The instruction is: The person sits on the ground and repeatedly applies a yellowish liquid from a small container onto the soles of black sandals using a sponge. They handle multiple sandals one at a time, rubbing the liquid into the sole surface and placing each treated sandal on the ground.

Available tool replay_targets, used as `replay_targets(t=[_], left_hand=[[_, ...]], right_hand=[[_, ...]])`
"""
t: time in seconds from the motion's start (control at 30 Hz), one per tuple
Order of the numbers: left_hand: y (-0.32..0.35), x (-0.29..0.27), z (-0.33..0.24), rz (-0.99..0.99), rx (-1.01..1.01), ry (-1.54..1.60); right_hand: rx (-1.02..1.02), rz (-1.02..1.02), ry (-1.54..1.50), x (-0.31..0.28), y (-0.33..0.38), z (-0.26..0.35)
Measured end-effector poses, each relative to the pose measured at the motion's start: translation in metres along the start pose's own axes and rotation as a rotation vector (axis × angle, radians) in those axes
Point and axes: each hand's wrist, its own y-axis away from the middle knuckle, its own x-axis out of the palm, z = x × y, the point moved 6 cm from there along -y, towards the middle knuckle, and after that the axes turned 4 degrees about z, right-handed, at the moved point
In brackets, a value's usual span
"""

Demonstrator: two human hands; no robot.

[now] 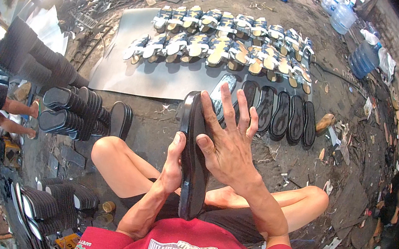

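A glossy black shoe sole (192, 179) stands on edge, tilted upright, above my lap between my hands. My left hand (172, 166) grips it from the left, with the thumb along its side wall. On the other side, my right hand (232, 146) has its fingers stretched out and spread. Its thumb and index finger lie at the sole's right face; whether they press on it I cannot tell. Beyond my hands, several black soles (281, 116) lie side by side on the ground, and a shiny pale-looking one (223, 95) lies at the left of that row.
Two rows of strapped sandal uppers on lasts (219, 51) stand on a grey sheet (116, 70). Stacked soles (67, 112) are at the left, with more soles (56, 201) at lower left. Blue water bottles (364, 59) stand at far right. Another person's legs (17, 108) show at left.
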Motion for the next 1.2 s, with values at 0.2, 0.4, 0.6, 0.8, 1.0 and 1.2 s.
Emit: replay_targets(t=[0.2,0.4,0.6,0.8,1.0,1.2], left_hand=[[-0.006,0.006,0.0,0.007,0.115,0.002],[-0.013,0.005,0.004,0.107,0.234,-0.161],[-0.012,0.01,0.007,0.14,0.187,-0.105],[-0.003,-0.003,0.02,0.046,0.066,-0.125],[0.0,-0.004,0.013,0.062,0.002,-0.118],[0.0,-0.002,0.01,-0.005,-0.029,-0.019]], right_hand=[[0.036,-0.06,-0.152,0.007,0.017,0.016],[0.027,-0.087,-0.236,-0.009,0.02,0.03],[0.004,-0.145,-0.191,-0.021,0.014,0.032],[0.016,-0.128,-0.128,-0.015,0.008,0.025],[0.012,-0.1,-0.102,-0.009,0.007,0.017],[0.012,-0.092,-0.01,-0.004,0.006,0.012]])
